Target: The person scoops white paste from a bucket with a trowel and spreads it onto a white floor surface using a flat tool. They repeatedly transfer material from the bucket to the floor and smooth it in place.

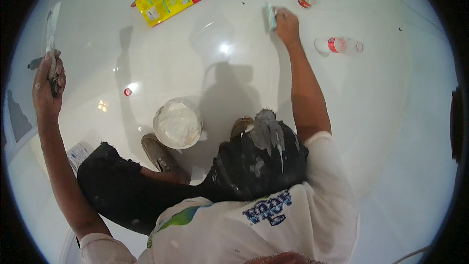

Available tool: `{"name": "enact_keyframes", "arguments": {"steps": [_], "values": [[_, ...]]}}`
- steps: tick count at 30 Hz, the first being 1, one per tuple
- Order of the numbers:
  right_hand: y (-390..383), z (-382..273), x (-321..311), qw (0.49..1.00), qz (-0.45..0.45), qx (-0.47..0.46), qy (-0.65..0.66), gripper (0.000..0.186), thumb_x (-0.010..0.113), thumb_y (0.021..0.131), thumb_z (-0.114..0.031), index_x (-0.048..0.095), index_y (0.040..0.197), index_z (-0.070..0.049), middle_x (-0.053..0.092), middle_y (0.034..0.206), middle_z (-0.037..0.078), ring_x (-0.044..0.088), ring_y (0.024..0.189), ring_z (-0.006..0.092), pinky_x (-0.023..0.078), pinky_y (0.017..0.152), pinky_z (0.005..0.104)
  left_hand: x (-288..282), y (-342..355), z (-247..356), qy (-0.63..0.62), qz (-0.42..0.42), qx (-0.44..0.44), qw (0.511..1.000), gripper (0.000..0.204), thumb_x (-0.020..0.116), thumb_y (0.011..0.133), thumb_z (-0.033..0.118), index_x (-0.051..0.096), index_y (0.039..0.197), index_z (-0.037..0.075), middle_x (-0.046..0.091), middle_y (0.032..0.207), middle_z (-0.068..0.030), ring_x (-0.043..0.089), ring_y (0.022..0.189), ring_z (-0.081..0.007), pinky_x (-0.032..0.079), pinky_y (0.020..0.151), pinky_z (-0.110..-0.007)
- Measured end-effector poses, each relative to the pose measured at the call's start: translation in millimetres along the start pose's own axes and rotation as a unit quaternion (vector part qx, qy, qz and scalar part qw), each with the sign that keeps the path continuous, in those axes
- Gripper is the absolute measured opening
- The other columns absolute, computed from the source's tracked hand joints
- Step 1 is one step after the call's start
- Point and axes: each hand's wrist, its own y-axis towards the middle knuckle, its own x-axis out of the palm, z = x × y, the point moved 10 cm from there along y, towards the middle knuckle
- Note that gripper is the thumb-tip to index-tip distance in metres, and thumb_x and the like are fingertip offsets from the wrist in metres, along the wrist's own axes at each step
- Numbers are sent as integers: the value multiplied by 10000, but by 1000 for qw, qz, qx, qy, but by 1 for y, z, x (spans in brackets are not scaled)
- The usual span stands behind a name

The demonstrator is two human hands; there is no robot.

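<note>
My left hand (49, 80) is raised at the left, its fingers wrapped round the dark handle of a putty knife (52, 29). The blade points away from me and is coated white. At the far right of centre, my right hand (287, 23) grips a thin, pale greenish flat spreader (271, 16) held on edge near the glossy white floor. Whether it touches the surface I cannot tell. Between my legs stands a round bucket (155, 123) filled with white paste (179, 122), away from both hands.
A yellow and red packet (168, 1) lies at the far side. Two clear plastic bottles with red labels, one upper (308, 0) and one lower (337, 45), lie beyond my right arm. A red cap (127, 92) is left of the bucket; a white container (77, 155) sits by my left knee.
</note>
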Motion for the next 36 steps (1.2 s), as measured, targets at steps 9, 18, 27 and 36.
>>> {"name": "enact_keyframes", "arguments": {"steps": [9, 18, 27, 36], "values": [[-24, -124, 103, 996, -51, -53, 57, 245, 573, 938, -174, 757, 1084, -103, 720, 1051, 138, 684, 1041, 320, 542, 937, 453, -16, -2, 2, 4, -5, 38, 999, 406, 558, 1062, 383, 626, 1190, 3, 540, 753, 23, 450, 569, -36, 340, 462, -192], [38, -75, 95, 976, 47, -176, -118, 276, 673, 853, -194, 711, 1103, -82, 712, 1029, 149, 691, 978, 312, 553, 887, 451, -17, 2, -10, -35, -9, 59, 998, 403, 563, 1062, 379, 642, 1186, 4, 536, 769, 29, 461, 604, -39, 335, 498, -197], [-55, -176, 184, 949, -174, -252, 74, 309, 600, 926, -238, 708, 1136, -38, 702, 1180, 180, 645, 1135, 348, 502, 1019, 443, -41, -11, -25, -27, 33, 57, 997, 413, 593, 1046, 379, 655, 1217, 8, 607, 828, 11, 498, 637, -44, 359, 531, -182], [-23, -157, 174, 961, -130, -243, 6, 265, 596, 976, -215, 753, 1116, -54, 731, 1162, 142, 698, 1047, 288, 553, 946, 389, -40, -7, -16, -128, -32, 64, 989, 404, 620, 1013, 357, 571, 1138, -24, 552, 747, -66, 462, 545, -145, 364, 469, -275]]}}
